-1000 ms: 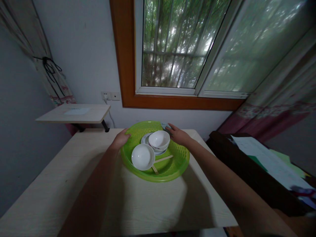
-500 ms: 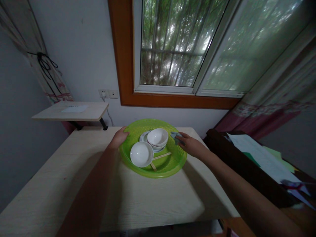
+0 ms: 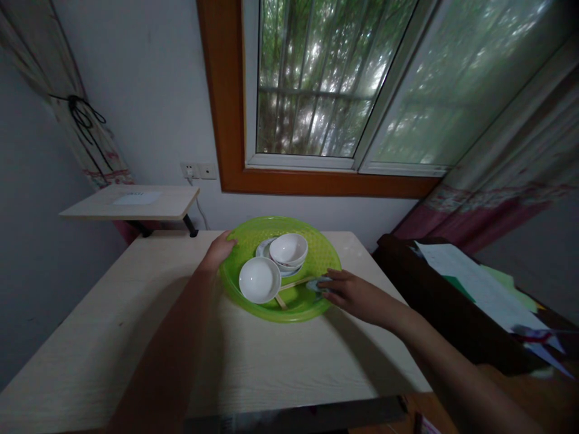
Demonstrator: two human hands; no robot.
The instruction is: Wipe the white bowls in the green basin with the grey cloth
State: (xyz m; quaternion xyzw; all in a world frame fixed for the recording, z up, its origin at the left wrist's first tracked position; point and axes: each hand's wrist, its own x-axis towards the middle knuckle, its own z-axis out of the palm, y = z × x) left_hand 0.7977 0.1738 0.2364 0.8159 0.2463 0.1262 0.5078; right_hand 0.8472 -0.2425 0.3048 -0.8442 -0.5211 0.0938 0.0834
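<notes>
A round green plastic basin [image 3: 266, 224] rests on the pale wooden desk. My left hand [image 3: 219, 249] grips its left rim, thumb over the inside edge. A grey-blue cloth [image 3: 318, 284] is pinched in my right hand [image 3: 348, 292], low against the basin's right inner side. In the basin, white bowls [image 3: 288, 248] sit stacked on a plate [image 3: 263, 248] whose edge shows behind them. Another white bowl [image 3: 259, 279] lies tilted at the front left. Two pale chopsticks [image 3: 293, 283] lie crossed at the front, one reaching toward the cloth.
A small raised shelf [image 3: 167, 206] with a paper label stands on the desk [image 3: 280, 367] at the back left. Wall sockets [image 3: 199, 171] with a plugged-in cord are behind it. Papers [image 3: 470, 283] lie on dark furniture to the right. A window is ahead.
My right hand has moved with the cloth from the basin's upper right wall down to its lower right side. My left hand stays on the rim.
</notes>
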